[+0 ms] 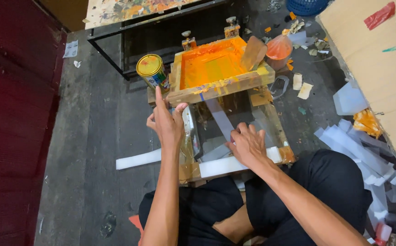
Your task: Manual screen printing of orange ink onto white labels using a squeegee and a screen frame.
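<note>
Two hands worked at a screen-printing frame on the floor.
The left hand (167,122) was spread, index finger up against the raised orange screen (214,64). The right hand (248,145) lay flat, fingers apart, on the glass base (227,125) near a white strip (220,166). A tin (152,70) stood beside the screen.

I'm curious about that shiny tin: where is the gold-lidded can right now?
The can stands on the dark floor, left of the orange-stained wooden screen frame, just beyond the left hand.
</note>
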